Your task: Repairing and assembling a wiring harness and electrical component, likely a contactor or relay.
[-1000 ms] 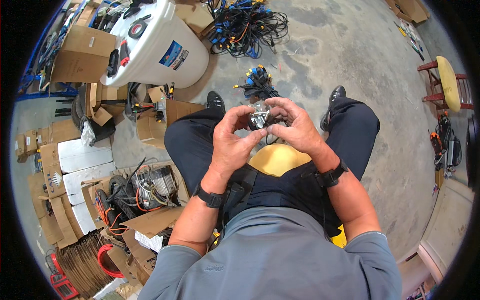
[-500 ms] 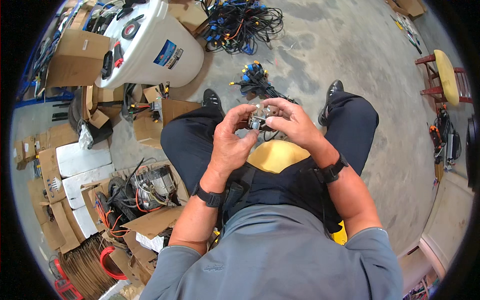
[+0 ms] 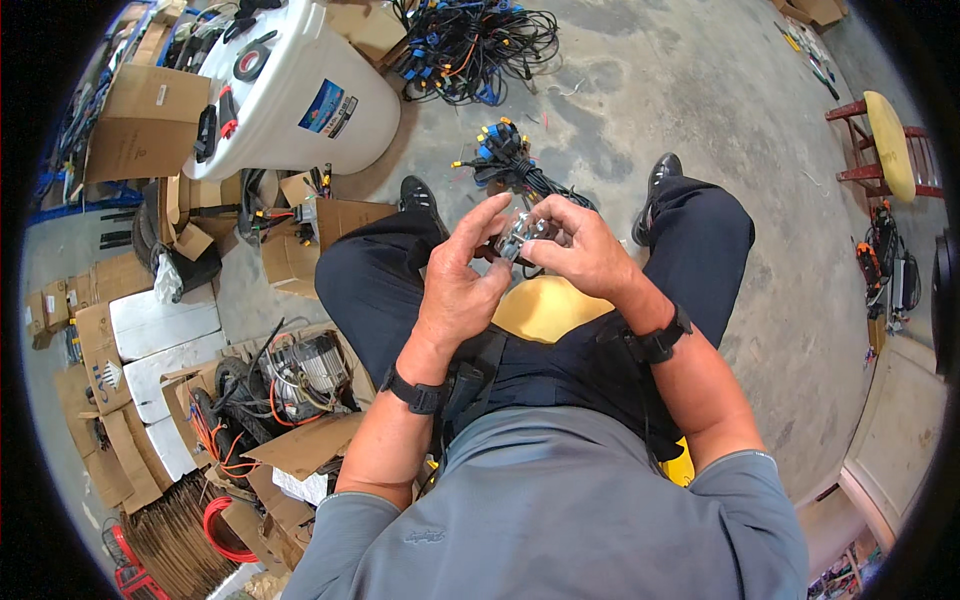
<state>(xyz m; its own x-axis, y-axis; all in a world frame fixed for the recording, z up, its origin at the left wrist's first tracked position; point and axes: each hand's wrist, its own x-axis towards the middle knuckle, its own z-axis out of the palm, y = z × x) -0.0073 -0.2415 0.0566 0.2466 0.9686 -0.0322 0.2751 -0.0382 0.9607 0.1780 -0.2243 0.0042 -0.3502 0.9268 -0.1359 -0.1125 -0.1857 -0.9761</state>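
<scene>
A small silvery metal part (image 3: 516, 236) is held up between my two hands, above the yellow seat (image 3: 550, 308) between my thighs. My left hand (image 3: 463, 270) grips it from the left, with the thumb below and the fingers above. From the right, my right hand (image 3: 578, 243) pinches it between thumb and curled fingers. Its exact kind is too small to make out, and my fingers cover part of it. Just beyond the hands, a bundle of black cables (image 3: 515, 165) with yellow and blue connectors lies on the floor.
A larger cable heap (image 3: 470, 50) lies farther off. At the far left stands a white tub (image 3: 350, 120) with tape and tools on top. Left of me, a cardboard box (image 3: 305, 445) holds a motor (image 3: 315, 365) and wires. A red stool (image 3: 880, 145) with a yellow seat stands at the right.
The metal part has turned a little in my hands and shows a different side. My left index finger has lifted and straightened, and the right fingers have shifted on the part.
</scene>
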